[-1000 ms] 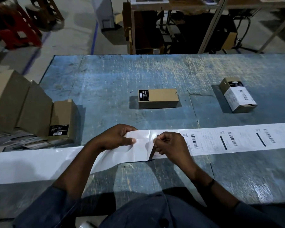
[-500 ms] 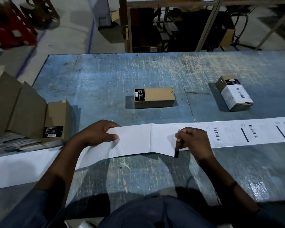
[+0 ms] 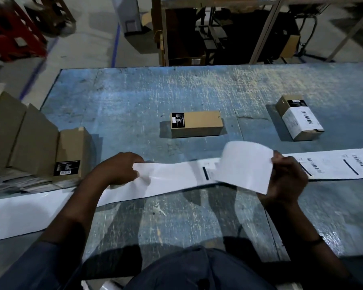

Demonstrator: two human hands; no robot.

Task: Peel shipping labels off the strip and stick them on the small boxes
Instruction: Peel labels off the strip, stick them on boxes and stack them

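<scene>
nearest the camera, dark blue sleeves frame a worn blue table (image 3: 134,101). across its near part lies the long white label strip (image 3: 176,174), running from the left edge to the right edge, its left stretch bare backing and its right stretch carrying printed labels with barcodes (image 3: 344,166). the left hand (image 3: 122,170) has its fingers curled, pinching the bare backing and holding it just above the tabletop. the right hand (image 3: 285,181) pinches the right edge of one shipping label (image 3: 243,166) between thumb and fingers, raised above the strip and tilted, its blank side toward the camera; whether its lower left corner touches the strip i cannot tell. to the left, just beyond the strip, a small brown box with a black sticker (image 3: 71,151) stands beside taller cartons (image 3: 19,130). further back, mid-table, an unlabelled small brown box (image 3: 197,124) lies on its side, well apart from both hands. to its right lies another small box (image 3: 300,118) with a white shipping label across its top. past the table stand a metal rack (image 3: 197,28) and a red stool (image 3: 13,32).
</scene>
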